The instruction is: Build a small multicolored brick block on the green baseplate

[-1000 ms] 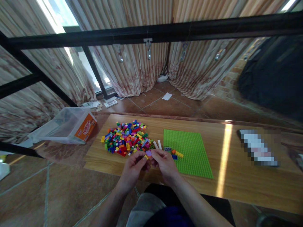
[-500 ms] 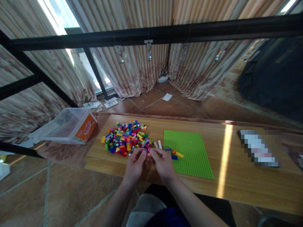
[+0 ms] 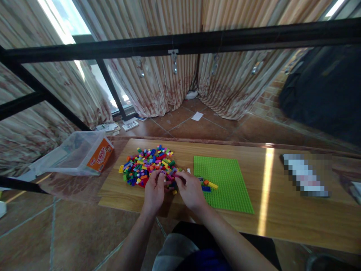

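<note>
A heap of colourful toy bricks (image 3: pixel 146 163) lies on the left part of a wooden table. Over its near edge is my left hand (image 3: pixel 155 188), thumb and fingers pressed together; whatever they may hold is too small to name. My right hand (image 3: pixel 191 190) is at the heap's right edge, its thumb and forefinger pinched by some purple and pink bricks; I cannot make out what is between them. A yellow brick (image 3: pixel 175 192) shows between the hands. Right of my right hand, a blue brick (image 3: pixel 206 188) and a yellow brick (image 3: pixel 213 185) lie at the left side of a green baseplate (image 3: pixel 229 184).
A clear plastic box (image 3: pixel 76 150) with an orange label lies on its side left of the wooden table (image 3: pixel 273 214). Towards the right end is a blurred-out flat object (image 3: pixel 306 177). A black metal bar (image 3: pixel 197 43) crosses in front of the curtains.
My hands were close together around small bricks, one of them purple. They have moved apart, the left one leftward onto the heap's edge. The view has shifted slightly.
</note>
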`<state>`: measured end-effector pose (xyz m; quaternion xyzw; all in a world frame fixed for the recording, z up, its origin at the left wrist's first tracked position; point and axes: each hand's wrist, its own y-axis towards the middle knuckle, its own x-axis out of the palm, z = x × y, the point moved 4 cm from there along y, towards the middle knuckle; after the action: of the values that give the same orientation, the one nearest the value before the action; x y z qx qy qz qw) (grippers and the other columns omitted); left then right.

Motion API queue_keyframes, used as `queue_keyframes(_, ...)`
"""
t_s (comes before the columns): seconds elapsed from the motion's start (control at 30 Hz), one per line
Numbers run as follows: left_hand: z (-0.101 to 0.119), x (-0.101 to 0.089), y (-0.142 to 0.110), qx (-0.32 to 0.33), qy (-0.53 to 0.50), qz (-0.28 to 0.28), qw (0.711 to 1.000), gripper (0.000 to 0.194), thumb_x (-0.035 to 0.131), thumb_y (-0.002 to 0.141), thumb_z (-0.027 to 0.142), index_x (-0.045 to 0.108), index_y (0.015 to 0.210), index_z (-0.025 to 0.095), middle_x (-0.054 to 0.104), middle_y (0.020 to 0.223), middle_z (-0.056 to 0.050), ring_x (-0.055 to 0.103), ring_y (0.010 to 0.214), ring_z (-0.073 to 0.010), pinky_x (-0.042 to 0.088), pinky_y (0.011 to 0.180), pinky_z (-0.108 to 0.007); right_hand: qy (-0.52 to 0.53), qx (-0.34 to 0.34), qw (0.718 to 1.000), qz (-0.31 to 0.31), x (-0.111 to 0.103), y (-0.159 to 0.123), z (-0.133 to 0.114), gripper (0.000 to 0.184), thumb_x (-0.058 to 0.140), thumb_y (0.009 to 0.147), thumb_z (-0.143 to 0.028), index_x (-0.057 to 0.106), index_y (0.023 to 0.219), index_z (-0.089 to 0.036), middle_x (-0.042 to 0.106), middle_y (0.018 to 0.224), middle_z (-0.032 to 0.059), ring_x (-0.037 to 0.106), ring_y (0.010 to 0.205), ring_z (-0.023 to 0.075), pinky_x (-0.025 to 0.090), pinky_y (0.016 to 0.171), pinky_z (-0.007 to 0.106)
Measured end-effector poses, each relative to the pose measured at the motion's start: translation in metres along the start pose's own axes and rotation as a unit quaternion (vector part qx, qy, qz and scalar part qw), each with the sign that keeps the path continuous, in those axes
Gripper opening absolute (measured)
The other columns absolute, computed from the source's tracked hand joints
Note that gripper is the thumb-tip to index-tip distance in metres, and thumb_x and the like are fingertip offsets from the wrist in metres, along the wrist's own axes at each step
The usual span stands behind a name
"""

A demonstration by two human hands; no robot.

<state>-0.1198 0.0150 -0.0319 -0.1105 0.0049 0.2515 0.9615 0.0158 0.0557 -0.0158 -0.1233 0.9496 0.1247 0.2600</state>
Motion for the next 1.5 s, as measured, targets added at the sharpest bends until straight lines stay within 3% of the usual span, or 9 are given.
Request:
queue_keyframes(0.17, 0.005, 0.000, 0.001, 0.010, 0.008, 0.007, 1.000, 0.047, 0.059, 0.079, 0.059, 0.053, 0.102, 0.019, 0.065, 0.080, -0.003, 0.068, 0.060, -0.0196, 0.045, 0.040, -0.024, 0.049, -0.009, 0.998, 0.044, -0.022, -0.021, 0.007, 0.022, 0.050, 0.091, -0.023, 0.071, 0.097, -0.021, 0.073, 0.093, 0.0066, 0.067, 0.082, 0.0182, 0.051, 0.077, 0.030)
queue_keyframes(0.3, 0.013, 0.004, -0.006, 0.034, 0.017, 0.001, 0.999, 0.046, 0.062, 0.077, 0.058, 0.055, 0.098, 0.018, 0.065, 0.082, -0.003, 0.065, 0.056, -0.0169, 0.043, 0.039, -0.022, 0.014, -0.007, 0.996, 0.082, -0.055, -0.043, 0.020, 0.023, 0.048, 0.092, -0.026, 0.069, 0.099, -0.022, 0.071, 0.092, 0.0063, 0.065, 0.080, 0.0173, 0.051, 0.073, 0.030)
queue_keyframes(0.5, 0.006, 0.040, -0.032, 0.097, 0.047, -0.114, 0.988, 0.027, 0.060, 0.084, 0.041, 0.058, 0.096, 0.018, 0.065, 0.086, -0.003, 0.064, 0.070, -0.0146, 0.051, 0.059, -0.024, -0.113, 0.007, 0.983, 0.142, -0.096, -0.054, 0.051, 0.024, 0.052, 0.090, -0.028, 0.067, 0.108, -0.022, 0.067, 0.105, 0.0099, 0.061, 0.099, 0.0239, 0.050, 0.085, 0.040)
queue_keyframes(0.63, -0.003, 0.064, -0.042, 0.137, 0.086, -0.167, 0.973, 0.018, 0.056, 0.087, 0.032, 0.057, 0.100, 0.019, 0.066, 0.089, -0.003, 0.064, 0.079, -0.0156, 0.052, 0.073, -0.027, -0.150, -0.005, 0.984, 0.095, -0.093, -0.049, 0.064, 0.024, 0.050, 0.091, -0.024, 0.067, 0.109, -0.022, 0.068, 0.105, 0.0099, 0.060, 0.101, 0.0250, 0.049, 0.086, 0.042)
queue_keyframes(0.87, -0.002, 0.081, -0.036, 0.175, 0.169, -0.175, 0.954, 0.016, 0.057, 0.085, 0.026, 0.057, 0.100, 0.019, 0.067, 0.088, -0.003, 0.065, 0.076, -0.0160, 0.051, 0.073, -0.029, -0.109, 0.027, 0.991, 0.073, -0.099, -0.046, 0.069, 0.022, 0.049, 0.093, -0.023, 0.069, 0.101, -0.021, 0.071, 0.098, 0.0064, 0.063, 0.091, 0.0208, 0.049, 0.084, 0.037)
queue_keyframes(1.1, -0.002, 0.082, -0.036, 0.254, 0.290, -0.150, 0.910, 0.013, 0.053, 0.083, 0.015, 0.059, 0.094, 0.020, 0.066, 0.091, -0.004, 0.064, 0.082, -0.0175, 0.050, 0.075, -0.030, -0.101, 0.046, 0.992, 0.062, -0.112, -0.044, 0.076, 0.020, 0.051, 0.092, -0.023, 0.070, 0.098, -0.021, 0.069, 0.098, 0.0060, 0.063, 0.092, 0.0204, 0.050, 0.086, 0.037)
queue_keyframes(1.4, 0.003, 0.082, -0.038, 0.296, 0.326, -0.137, 0.887, 0.032, 0.051, 0.081, 0.010, 0.056, 0.112, 0.018, 0.062, 0.101, -0.007, 0.063, 0.078, -0.0156, 0.053, 0.075, -0.030, -0.132, 0.033, 0.987, 0.083, -0.109, -0.051, 0.084, 0.025, 0.060, 0.084, -0.021, 0.068, 0.107, -0.022, 0.064, 0.113, 0.0085, 0.060, 0.105, 0.0233, 0.048, 0.094, 0.041)
queue_keyframes(1.5, 0.004, 0.088, -0.035, 0.309, 0.339, -0.139, 0.878, 0.037, 0.051, 0.082, 0.011, 0.054, 0.119, 0.018, 0.060, 0.113, -0.010, 0.064, 0.093, -0.0185, 0.054, 0.085, -0.033, -0.136, 0.032, 0.987, 0.076, -0.109, -0.050, 0.085, 0.019, 0.057, 0.087, -0.021, 0.068, 0.102, -0.021, 0.064, 0.111, 0.0088, 0.060, 0.103, 0.0226, 0.049, 0.092, 0.039)
